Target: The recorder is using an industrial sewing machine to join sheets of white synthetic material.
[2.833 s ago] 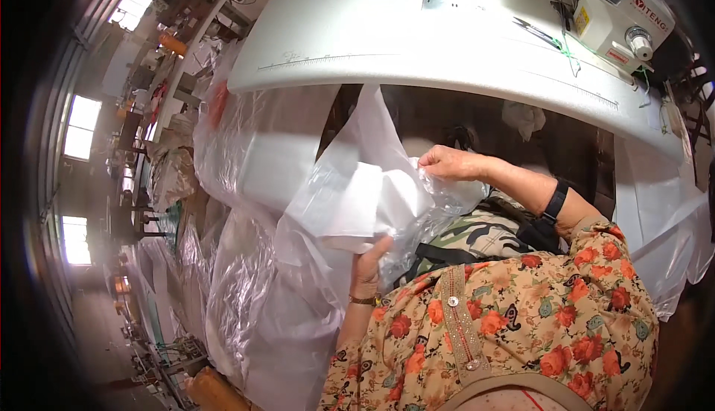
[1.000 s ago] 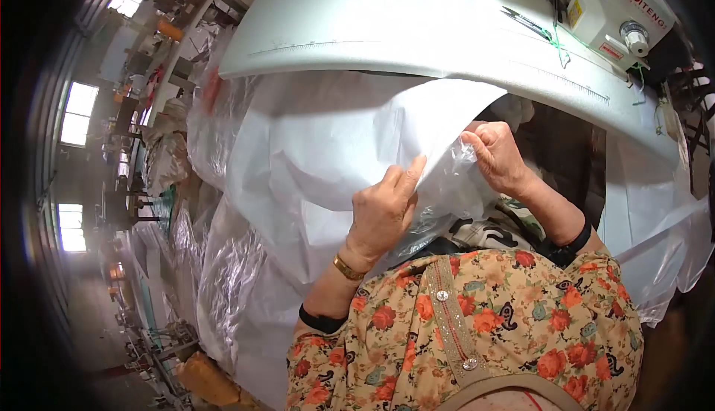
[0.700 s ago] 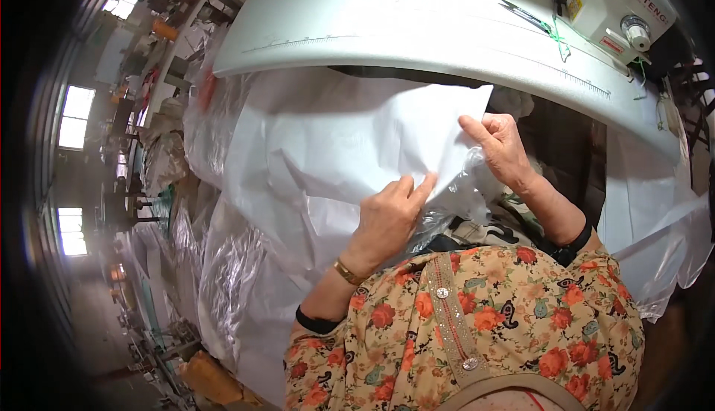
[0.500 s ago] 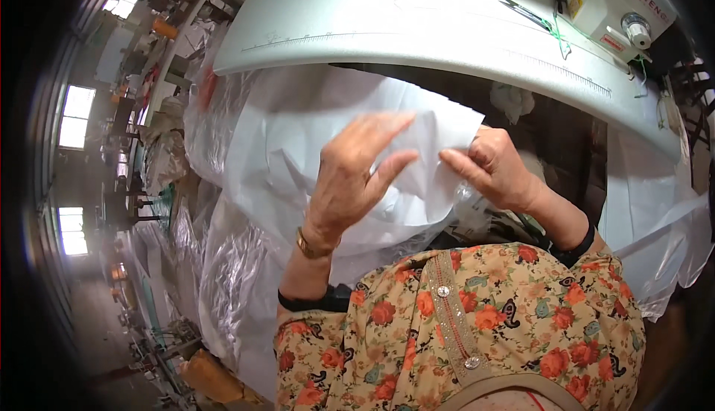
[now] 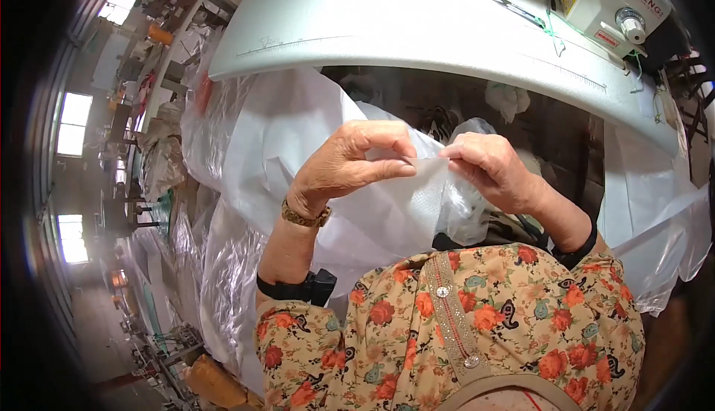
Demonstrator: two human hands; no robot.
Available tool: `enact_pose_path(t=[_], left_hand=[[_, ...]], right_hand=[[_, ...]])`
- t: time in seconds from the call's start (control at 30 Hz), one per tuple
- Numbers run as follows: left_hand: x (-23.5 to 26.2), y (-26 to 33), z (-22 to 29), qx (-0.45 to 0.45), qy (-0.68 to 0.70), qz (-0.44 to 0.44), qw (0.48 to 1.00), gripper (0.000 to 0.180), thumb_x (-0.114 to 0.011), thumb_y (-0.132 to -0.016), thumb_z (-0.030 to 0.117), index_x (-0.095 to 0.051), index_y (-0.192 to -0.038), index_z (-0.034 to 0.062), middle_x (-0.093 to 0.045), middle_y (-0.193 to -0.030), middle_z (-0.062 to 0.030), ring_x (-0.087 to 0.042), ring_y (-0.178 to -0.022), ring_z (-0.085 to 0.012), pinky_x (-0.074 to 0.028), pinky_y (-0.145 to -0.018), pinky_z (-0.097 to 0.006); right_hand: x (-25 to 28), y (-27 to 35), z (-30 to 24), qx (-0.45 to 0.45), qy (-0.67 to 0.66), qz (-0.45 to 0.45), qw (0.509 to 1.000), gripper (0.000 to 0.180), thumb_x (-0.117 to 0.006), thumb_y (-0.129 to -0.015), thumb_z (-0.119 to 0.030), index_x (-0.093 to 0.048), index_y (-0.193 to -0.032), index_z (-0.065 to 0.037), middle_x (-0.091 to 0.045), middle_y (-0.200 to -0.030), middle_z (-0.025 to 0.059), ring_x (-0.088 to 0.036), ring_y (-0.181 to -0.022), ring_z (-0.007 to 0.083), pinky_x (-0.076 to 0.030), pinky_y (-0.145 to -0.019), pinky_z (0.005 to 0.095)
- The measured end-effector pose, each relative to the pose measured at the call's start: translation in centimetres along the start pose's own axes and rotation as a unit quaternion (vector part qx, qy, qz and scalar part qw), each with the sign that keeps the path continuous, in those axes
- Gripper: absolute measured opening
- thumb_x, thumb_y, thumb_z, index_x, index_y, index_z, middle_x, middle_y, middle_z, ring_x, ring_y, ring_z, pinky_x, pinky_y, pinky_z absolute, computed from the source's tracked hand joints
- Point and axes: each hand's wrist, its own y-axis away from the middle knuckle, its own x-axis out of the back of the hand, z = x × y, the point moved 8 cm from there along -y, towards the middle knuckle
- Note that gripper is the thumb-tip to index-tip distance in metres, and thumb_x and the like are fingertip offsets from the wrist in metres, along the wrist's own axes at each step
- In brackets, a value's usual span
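Observation:
A large sheet of thin white material [image 5: 357, 217], fabric or plastic film, hangs over my lap below the table edge. My left hand [image 5: 356, 159] pinches its upper edge between thumb and fingers. Just to the right, my right hand [image 5: 491, 169] grips a corner of the same sheet with thumb and bent forefinger. A short length of edge runs between the two pinches. Both hands are held in front of my chest, clear of the table.
Ahead lies a pale sewing machine table [image 5: 335, 24] with a ruler along its front edge. Thread snips [image 5: 519, 10] with green thread rest on it, left of a machine head [image 5: 614, 13]. Clear plastic wrapping [image 5: 231, 284] hangs at left; more white sheeting [image 5: 648, 217] hangs at right.
My left hand has gone from loosely open above the sheet to pinching its edge. The right hand's grip has shifted slightly, and the sheet's raised corner has come down.

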Motion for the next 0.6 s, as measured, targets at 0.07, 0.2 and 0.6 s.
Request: enact_pose_path(t=[0.07,0.2,0.6], left_hand=[[0.0,0.1,-0.5,-0.005,0.0,0.008,1.0,0.013,-0.073,-0.084,0.012,-0.067,-0.084,0.0014,-0.065,-0.091,-0.0057,-0.059,-0.085,-0.0158,-0.048,-0.078,-0.031],[-0.5,-0.6,-1.6,-0.018,0.022,-0.001,1.0,0.01,-0.074,-0.082,0.013,-0.069,-0.084,0.0039,-0.067,-0.111,-0.0073,-0.061,-0.099,-0.0181,-0.049,-0.086,-0.032],[0.3,-0.2,-4.1,0.068,0.133,-0.067,0.986,0.009,-0.078,-0.078,0.007,-0.074,-0.084,0.0016,-0.068,-0.104,-0.0087,-0.06,-0.094,-0.0162,-0.047,-0.085,-0.029]], right_hand=[[0.2,0.0,-0.2,0.013,-0.017,0.021,1.0,0.019,-0.065,-0.087,-0.002,-0.061,-0.105,0.001,-0.063,-0.086,0.0158,-0.063,-0.079,0.0323,-0.049,-0.072,0.0413],[0.0,-0.3,-1.4,0.06,0.018,0.014,0.998,0.024,-0.065,-0.085,0.0,-0.06,-0.108,-0.001,-0.062,-0.088,0.0139,-0.061,-0.082,0.0324,-0.048,-0.074,0.0416],[-0.1,-0.7,-1.9,0.082,0.084,-0.007,0.993,0.027,-0.069,-0.076,0.0,-0.064,-0.103,-0.004,-0.059,-0.091,0.0121,-0.058,-0.082,0.0297,-0.048,-0.074,0.0398]])
